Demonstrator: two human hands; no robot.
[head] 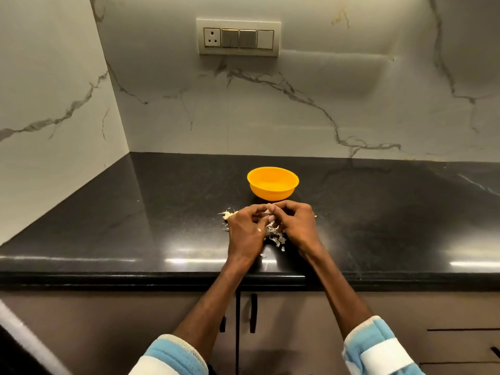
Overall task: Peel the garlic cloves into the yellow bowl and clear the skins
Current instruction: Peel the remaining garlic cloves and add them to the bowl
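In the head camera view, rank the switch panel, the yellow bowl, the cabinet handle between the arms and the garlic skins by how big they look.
1. switch panel
2. yellow bowl
3. cabinet handle
Unranked: garlic skins, mostly hidden, so their spread is unsure.

Glossy black stone desk (135,212), tucked into the back left corner. A yellow bowl (272,183) sits upright mid-desk, well back from the front edge. Pale garlic skins (278,238) lie scattered just in front of it, a few stray bits reaching toward the front edge.
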